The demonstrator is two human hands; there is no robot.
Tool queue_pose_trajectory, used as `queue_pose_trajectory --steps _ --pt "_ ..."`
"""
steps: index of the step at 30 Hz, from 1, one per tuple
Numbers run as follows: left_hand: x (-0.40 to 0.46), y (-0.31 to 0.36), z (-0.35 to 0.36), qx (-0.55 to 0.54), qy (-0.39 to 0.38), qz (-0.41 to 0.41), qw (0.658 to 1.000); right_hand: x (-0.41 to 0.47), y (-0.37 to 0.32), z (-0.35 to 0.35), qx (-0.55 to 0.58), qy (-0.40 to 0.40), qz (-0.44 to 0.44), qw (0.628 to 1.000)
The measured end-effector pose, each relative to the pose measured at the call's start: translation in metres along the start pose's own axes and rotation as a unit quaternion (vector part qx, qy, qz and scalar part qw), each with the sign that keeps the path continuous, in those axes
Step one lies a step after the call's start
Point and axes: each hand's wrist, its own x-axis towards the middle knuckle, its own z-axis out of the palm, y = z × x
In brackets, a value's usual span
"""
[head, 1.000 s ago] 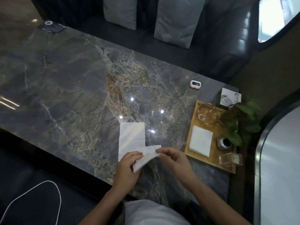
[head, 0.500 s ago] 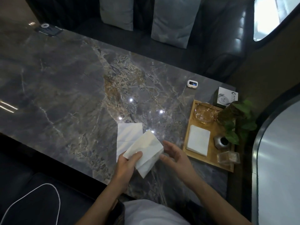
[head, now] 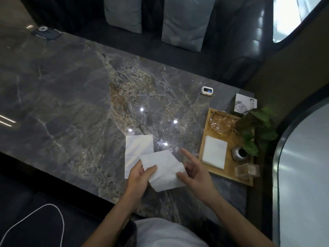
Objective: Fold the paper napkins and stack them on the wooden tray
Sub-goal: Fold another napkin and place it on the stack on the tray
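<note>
A white folded napkin (head: 163,169) is held just above the marble table, near its front edge. My left hand (head: 139,177) pinches its left edge between thumb and fingers. My right hand (head: 195,172) touches its right edge with the thumb, the other fingers spread. Under and behind it a second white napkin (head: 138,148) lies flat on the table. To the right stands the wooden tray (head: 229,172), with a stack of folded white napkins (head: 214,152) on its left half.
The tray also carries a glass bowl (head: 220,123), a small metal pot (head: 239,154) and a clear box (head: 246,171). A leafy plant (head: 258,129) overhangs it. A printed box (head: 244,105) and a small white device (head: 207,90) sit behind. Cushions line the far sofa.
The napkin went from a half-folded strip between both hands to a squarer folded piece held by my left hand. My right hand let go, then came back to its right edge.
</note>
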Motion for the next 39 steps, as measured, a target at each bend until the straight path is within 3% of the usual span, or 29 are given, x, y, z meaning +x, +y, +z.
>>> queue_pose_trajectory --steps 3,16,19,24,28,31,39 --pt "-0.003 0.002 0.001 -0.015 -0.022 0.005 1.000 -0.001 -0.003 -0.002 -0.001 0.000 -0.008 1.000" --pt "-0.003 -0.004 0.005 0.182 -0.052 0.134 0.973 -0.002 -0.004 -0.010 -0.009 0.025 -0.022 0.999" --pt "-0.002 -0.005 0.007 0.205 -0.044 0.134 0.969 -0.001 0.000 -0.012 -0.070 0.042 -0.030 0.996" --pt "0.003 -0.007 0.008 0.332 -0.052 0.177 0.925 0.002 0.008 -0.018 -0.172 0.039 -0.054 0.983" --pt "0.003 -0.004 0.016 0.298 -0.101 0.181 0.932 0.000 0.003 -0.022 -0.180 0.018 -0.051 0.982" --pt "0.003 -0.003 0.022 0.251 -0.115 0.139 0.951 0.000 0.000 -0.022 -0.141 -0.004 -0.020 0.990" --pt "0.008 -0.006 0.034 0.185 -0.133 0.051 0.972 0.000 0.006 -0.034 -0.064 0.037 0.013 0.997"
